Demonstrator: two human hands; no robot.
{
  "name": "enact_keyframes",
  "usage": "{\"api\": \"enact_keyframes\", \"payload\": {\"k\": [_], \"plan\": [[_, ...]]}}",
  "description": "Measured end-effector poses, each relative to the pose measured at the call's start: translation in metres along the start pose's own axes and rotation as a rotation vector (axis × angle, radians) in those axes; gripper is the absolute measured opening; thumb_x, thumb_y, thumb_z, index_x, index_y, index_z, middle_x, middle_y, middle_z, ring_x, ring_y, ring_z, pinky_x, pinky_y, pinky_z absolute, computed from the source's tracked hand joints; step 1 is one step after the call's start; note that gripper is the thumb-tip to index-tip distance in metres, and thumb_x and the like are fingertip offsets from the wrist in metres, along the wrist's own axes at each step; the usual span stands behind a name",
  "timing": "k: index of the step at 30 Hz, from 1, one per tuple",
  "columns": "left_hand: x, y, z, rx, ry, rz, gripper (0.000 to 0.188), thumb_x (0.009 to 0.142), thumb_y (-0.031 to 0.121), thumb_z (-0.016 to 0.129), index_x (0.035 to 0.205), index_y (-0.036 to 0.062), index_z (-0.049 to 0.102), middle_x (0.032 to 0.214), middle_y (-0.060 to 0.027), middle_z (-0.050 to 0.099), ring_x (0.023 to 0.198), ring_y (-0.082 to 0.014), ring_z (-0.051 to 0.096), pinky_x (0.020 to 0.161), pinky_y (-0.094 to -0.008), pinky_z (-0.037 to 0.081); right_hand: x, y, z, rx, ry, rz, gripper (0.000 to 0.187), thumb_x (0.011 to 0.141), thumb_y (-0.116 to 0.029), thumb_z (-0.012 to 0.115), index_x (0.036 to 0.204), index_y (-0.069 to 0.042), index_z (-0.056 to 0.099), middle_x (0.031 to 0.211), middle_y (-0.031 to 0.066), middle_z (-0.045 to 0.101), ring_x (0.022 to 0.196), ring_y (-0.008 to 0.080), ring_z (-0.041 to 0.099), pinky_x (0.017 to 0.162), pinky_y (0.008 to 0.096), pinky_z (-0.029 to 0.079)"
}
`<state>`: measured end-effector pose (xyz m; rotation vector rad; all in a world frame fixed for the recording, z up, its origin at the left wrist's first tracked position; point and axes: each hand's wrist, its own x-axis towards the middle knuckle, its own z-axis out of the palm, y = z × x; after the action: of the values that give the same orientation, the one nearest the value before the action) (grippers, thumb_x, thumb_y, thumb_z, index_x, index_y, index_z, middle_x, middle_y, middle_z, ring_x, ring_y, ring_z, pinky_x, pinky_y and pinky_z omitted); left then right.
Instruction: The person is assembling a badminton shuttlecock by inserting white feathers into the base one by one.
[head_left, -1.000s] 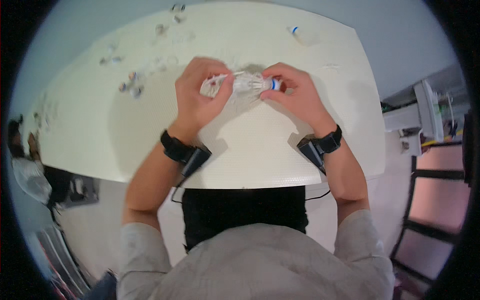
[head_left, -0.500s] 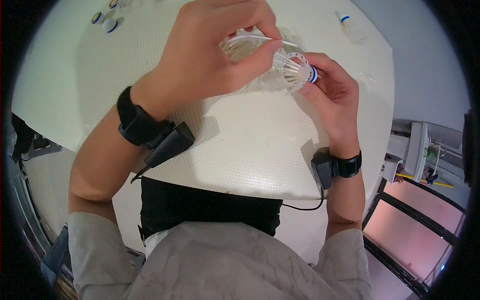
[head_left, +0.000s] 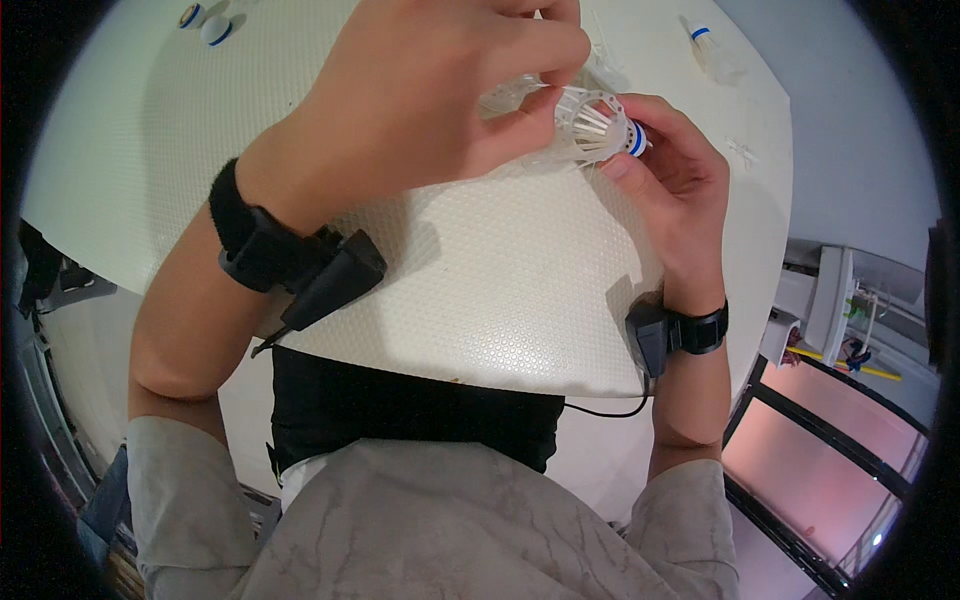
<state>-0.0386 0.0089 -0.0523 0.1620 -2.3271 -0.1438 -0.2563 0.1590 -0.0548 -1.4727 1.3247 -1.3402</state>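
Note:
A shuttlecock (head_left: 590,125) with pale ribs and a blue-banded base lies sideways over the table. My right hand (head_left: 685,165) grips it near the base, thumb below and fingers above. Its translucent skirt spreads leftward, partly behind my left hand (head_left: 440,100). That hand has thumb and index finger pinched together close to the skirt; what sits between them is hidden by the fingers.
The white textured table (head_left: 480,290) curves around in front of me. Another shuttlecock (head_left: 710,50) lies at the far right. Two small blue-banded round bases, one a white ball (head_left: 216,30), the other a brownish piece (head_left: 190,15), rest at the far left.
The thin white stick seen in my left fingers is no longer visible. My left hand has shifted slightly up, and the right hand with the shuttlecock slightly right.

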Motion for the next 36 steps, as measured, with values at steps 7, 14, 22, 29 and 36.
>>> {"api": "enact_keyframes", "payload": {"k": [7, 14, 22, 29, 36], "plan": [[0.015, 0.004, -0.008, -0.230, 0.131, 0.005, 0.022, 0.071, 0.009, 0.079, 0.082, 0.0107, 0.060, 0.096, -0.0046, 0.059, 0.074, -0.0215, 0.060, 0.059, -0.0325, 0.050, -0.001, -0.003, 0.002, -0.016, 0.007, 0.005, 0.041, 0.088, 0.005, 0.077, 0.128, 0.001, 0.068, 0.120, 0.0063, 0.070, 0.104, 0.0130, 0.067, 0.086, 0.0268, 0.055], [0.013, 0.002, -0.006, -0.266, 0.101, 0.007, 0.021, 0.072, 0.010, 0.080, 0.081, 0.0105, 0.061, 0.098, -0.0045, 0.059, 0.075, -0.0207, 0.060, 0.059, -0.0324, 0.051, -0.002, -0.003, 0.000, -0.050, 0.011, 0.010, 0.041, 0.088, 0.005, 0.077, 0.127, 0.001, 0.069, 0.119, 0.0056, 0.069, 0.102, 0.0120, 0.066, 0.086, 0.0253, 0.055], [0.010, 0.004, -0.011, -0.212, 0.030, -0.033, 0.020, 0.073, 0.012, 0.080, 0.081, 0.0106, 0.062, 0.100, -0.0044, 0.060, 0.077, -0.0206, 0.061, 0.060, -0.0317, 0.051, -0.003, -0.003, 0.000, -0.029, 0.016, 0.024, 0.040, 0.088, 0.006, 0.077, 0.127, 0.001, 0.069, 0.118, 0.0054, 0.069, 0.100, 0.0111, 0.065, 0.084, 0.0245, 0.054], [0.010, 0.004, -0.007, -0.264, 0.084, -0.030, 0.019, 0.074, 0.013, 0.080, 0.084, 0.0110, 0.064, 0.102, -0.0050, 0.060, 0.078, -0.0206, 0.061, 0.062, -0.0323, 0.052, -0.004, -0.002, -0.001, -0.061, 0.002, -0.011, 0.041, 0.087, 0.007, 0.077, 0.127, 0.000, 0.069, 0.121, 0.0068, 0.069, 0.101, 0.0115, 0.065, 0.083, 0.0243, 0.053], [0.002, -0.005, 0.012, 0.019, 0.148, 0.092, 0.014, 0.080, 0.015, 0.075, 0.090, 0.0123, 0.066, 0.097, -0.0025, 0.061, 0.080, -0.0199, 0.062, 0.063, -0.0330, 0.052, -0.003, -0.001, -0.003, -0.075, -0.023, -0.009, 0.042, 0.085, 0.006, 0.079, 0.125, 0.000, 0.070, 0.124, 0.0073, 0.069, 0.103, 0.0129, 0.065, 0.082, 0.0250, 0.053]]}}
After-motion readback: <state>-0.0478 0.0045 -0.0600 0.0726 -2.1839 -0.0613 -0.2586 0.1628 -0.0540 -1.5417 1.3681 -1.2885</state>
